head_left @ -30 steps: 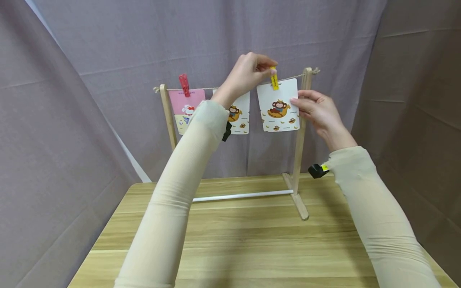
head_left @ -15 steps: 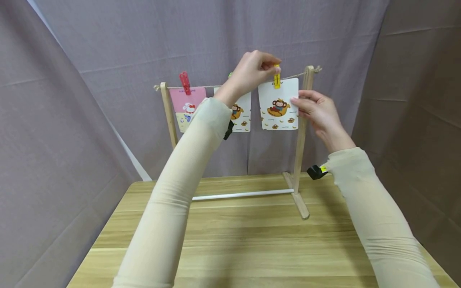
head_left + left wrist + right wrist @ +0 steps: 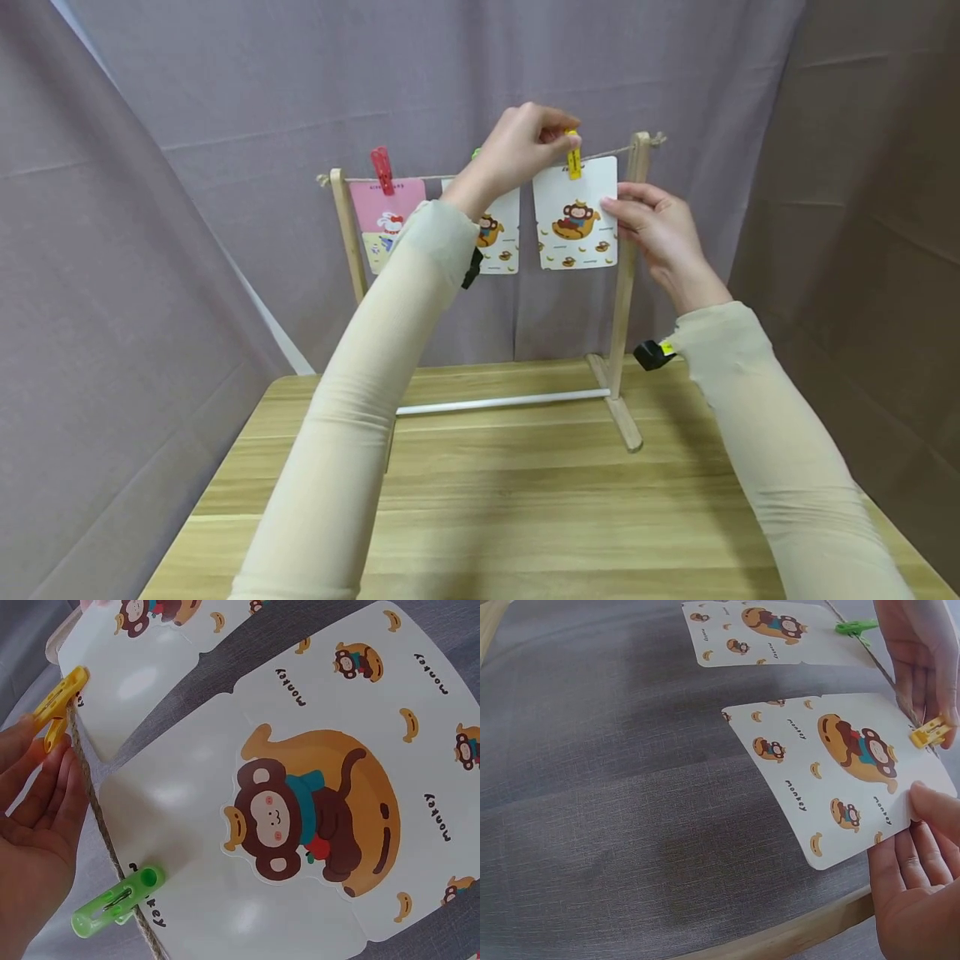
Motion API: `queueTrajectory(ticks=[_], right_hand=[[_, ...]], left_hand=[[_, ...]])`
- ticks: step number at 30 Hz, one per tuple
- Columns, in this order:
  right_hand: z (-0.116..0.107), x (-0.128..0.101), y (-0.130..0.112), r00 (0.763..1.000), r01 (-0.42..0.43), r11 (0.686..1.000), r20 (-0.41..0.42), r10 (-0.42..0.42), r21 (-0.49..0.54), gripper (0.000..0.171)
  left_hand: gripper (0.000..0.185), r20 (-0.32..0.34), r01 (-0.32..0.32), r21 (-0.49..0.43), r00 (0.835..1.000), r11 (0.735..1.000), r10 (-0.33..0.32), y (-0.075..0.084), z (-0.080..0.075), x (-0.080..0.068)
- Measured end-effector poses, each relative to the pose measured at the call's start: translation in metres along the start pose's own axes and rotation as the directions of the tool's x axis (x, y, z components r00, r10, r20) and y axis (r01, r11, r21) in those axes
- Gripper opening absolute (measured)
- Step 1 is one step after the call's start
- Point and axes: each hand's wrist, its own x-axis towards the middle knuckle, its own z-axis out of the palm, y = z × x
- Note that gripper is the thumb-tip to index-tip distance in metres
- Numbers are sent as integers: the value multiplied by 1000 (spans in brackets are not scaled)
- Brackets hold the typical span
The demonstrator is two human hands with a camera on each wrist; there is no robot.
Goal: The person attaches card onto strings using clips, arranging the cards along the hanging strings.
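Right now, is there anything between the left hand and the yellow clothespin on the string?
Nothing visible. The left hand already pinches the yellow clothespin, which clips the monkey card to the string. The right hand holds that card's right edge, and the green clothespin sits further along the string, out of the way.

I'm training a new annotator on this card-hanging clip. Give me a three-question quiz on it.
1. True or false: the left hand pinches the yellow peg.
2. Which hand holds the monkey card by its edge?
3. The peg on the pink card is: A green, B red, C yellow.

Key: 1 true. 2 the right hand. 3 B, the red peg.
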Motion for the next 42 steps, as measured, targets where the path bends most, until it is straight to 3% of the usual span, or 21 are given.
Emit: queueTrajectory(ticks=[14, 21, 28, 42], right_hand=[[2, -1, 2, 999, -34, 999, -16, 34, -20, 27], [-1, -4, 7, 999, -33, 998, -11, 33, -48, 32], [-5, -5, 10, 1000, -27, 997, 8, 28, -71, 38], [-13, -9, 23, 1000, 0, 997, 9, 1, -82, 19]], left_hand=[[45, 22, 38, -23, 999, 999, -37, -1, 5, -3], [52, 53, 47, 53, 997, 997, -50, 0, 8, -7], [52, 42, 32, 145, 998, 989, -38, 1, 6, -6], [49, -3, 12, 138, 1000, 990, -12, 1, 1, -11]])
